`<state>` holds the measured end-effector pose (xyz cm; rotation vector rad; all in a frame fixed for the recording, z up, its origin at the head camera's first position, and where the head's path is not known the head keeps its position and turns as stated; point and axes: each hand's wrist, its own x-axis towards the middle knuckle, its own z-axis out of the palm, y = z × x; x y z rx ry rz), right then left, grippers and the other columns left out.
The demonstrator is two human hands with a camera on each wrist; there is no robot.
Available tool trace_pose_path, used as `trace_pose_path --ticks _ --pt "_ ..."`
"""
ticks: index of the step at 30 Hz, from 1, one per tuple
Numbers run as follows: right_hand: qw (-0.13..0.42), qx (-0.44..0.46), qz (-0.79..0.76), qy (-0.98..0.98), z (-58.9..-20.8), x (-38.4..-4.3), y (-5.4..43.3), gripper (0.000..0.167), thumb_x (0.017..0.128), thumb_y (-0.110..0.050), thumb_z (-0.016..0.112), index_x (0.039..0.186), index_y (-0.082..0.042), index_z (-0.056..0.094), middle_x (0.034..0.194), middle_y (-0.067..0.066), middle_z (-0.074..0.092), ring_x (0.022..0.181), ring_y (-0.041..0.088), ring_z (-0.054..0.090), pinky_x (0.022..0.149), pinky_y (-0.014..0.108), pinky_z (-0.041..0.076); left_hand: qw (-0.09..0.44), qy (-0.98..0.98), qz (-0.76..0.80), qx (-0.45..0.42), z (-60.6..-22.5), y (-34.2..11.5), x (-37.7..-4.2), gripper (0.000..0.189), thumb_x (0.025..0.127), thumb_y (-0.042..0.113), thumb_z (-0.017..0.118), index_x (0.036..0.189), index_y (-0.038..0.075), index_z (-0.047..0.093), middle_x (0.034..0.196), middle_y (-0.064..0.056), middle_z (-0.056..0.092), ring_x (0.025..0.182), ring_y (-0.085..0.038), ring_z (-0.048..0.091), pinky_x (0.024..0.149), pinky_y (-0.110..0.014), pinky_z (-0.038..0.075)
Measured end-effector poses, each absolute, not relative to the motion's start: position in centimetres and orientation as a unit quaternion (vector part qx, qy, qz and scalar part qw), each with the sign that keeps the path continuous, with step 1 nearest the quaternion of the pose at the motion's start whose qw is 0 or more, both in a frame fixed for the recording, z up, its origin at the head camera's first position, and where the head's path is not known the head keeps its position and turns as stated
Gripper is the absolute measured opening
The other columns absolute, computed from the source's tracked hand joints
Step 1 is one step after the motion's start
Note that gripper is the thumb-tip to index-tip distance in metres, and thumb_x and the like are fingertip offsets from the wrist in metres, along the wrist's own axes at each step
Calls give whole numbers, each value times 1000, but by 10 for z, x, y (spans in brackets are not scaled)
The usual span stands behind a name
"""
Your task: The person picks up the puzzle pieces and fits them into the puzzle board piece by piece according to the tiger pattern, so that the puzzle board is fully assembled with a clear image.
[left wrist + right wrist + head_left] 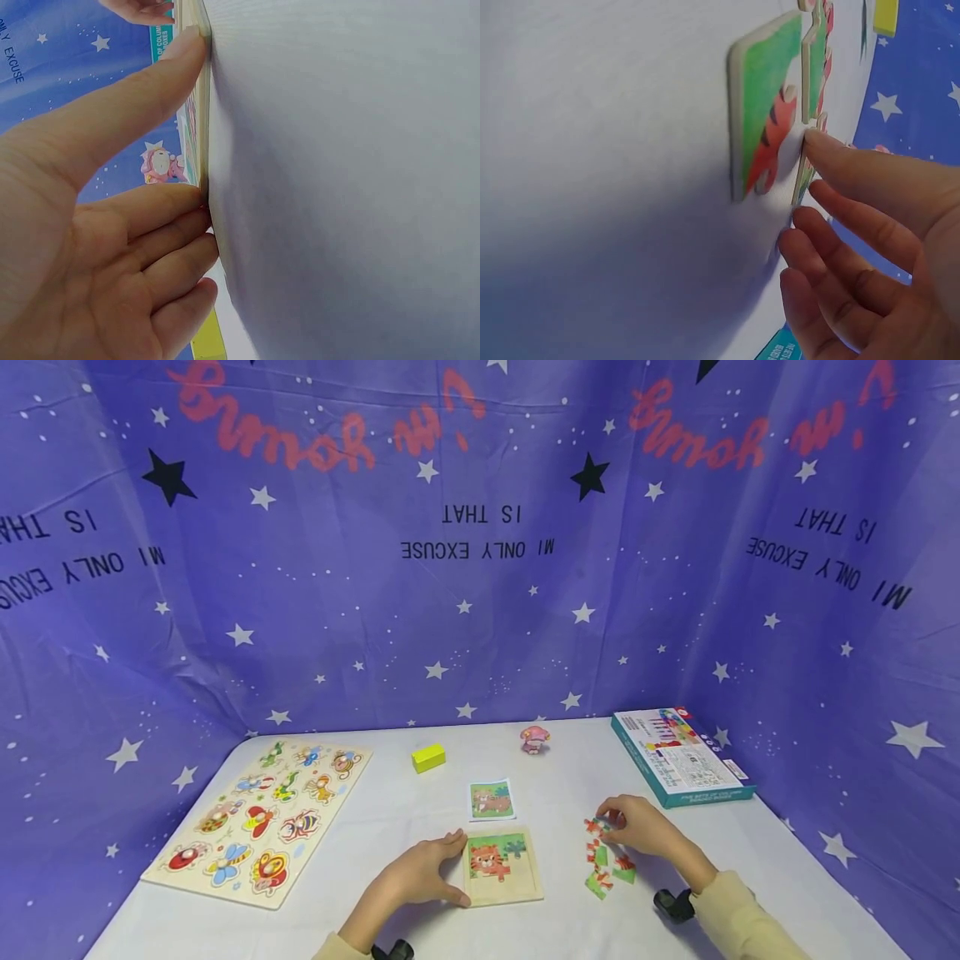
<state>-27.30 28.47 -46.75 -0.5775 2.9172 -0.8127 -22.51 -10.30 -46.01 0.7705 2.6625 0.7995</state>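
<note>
A square wooden puzzle board lies on the table, a tiger's face and a green corner piece set in it. Along its left edge rests my left hand, thumb at the near corner and fairly straight fingers by the far one; the left wrist view shows thumb and fingertips touching the rim. To the right of the board, my right hand pinches a puzzle piece between thumb and index finger, low over the table. Several loose jigsaw pieces, green and orange-striped, lie beside and below that hand.
A picture card lies just behind the board. Farther back are a yellow block and a pink figurine. A large wooden insect peg puzzle covers the left side; a teal-edged box sits at the back right, before the purple curtain.
</note>
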Motion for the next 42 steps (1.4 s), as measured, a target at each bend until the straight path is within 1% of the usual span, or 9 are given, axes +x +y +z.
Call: trace_pose_path --ticks 9,16,20,27,32,35,42 --pt "42 -172 -266 948 -467 -278 278 30 74 -3 79 100 -7 65 84 1 59 75 15 53 67 33 48 125 916 275 265 -461 -103 -226 93 67 41 83 140 -2 45 148 -17 39 135 -37 37 110 -53 30" --pt "34 -206 -257 944 -468 -278 279 30 73 -2 78 100 -8 66 80 1 54 71 16 47 60 27 42 128 916 277 261 -462 -103 -225 93 66 41 84 140 -2 46 149 -17 39 135 -37 37 110 -52 30" --pt "24 -220 -256 941 -466 -275 278 25 76 -2 76 98 -8 67 82 0 53 73 16 46 61 26 41 127 916 276 260 -462 -102 -225 93 66 41 84 140 -2 46 149 -16 39 135 -36 37 110 -52 30" --pt "25 -229 -270 935 -467 -276 278 18 82 -1 72 98 -9 67 78 -4 57 70 12 48 60 25 44 130 917 276 258 -461 -103 -225 93 67 41 84 140 -2 46 149 -16 39 135 -36 37 110 -52 31" --pt "13 -240 -277 930 -469 -280 280 18 82 2 69 96 -9 69 79 -5 59 69 9 50 61 24 46 131 916 275 260 -460 -103 -225 93 67 41 84 140 -2 45 149 -16 39 135 -37 37 110 -53 31" --pt "8 -236 -282 930 -469 -282 278 18 82 0 69 96 -10 70 81 -6 61 72 10 52 63 25 49 131 916 277 260 -460 -103 -225 93 67 40 84 140 -2 45 149 -16 39 135 -37 37 110 -53 31" --pt "-15 -234 -304 923 -466 -278 266 25 84 -3 69 105 -16 71 86 -5 65 73 9 56 63 24 50 130 916 276 261 -461 -103 -225 93 67 40 84 140 -2 45 149 -17 39 135 -37 38 110 -53 30"
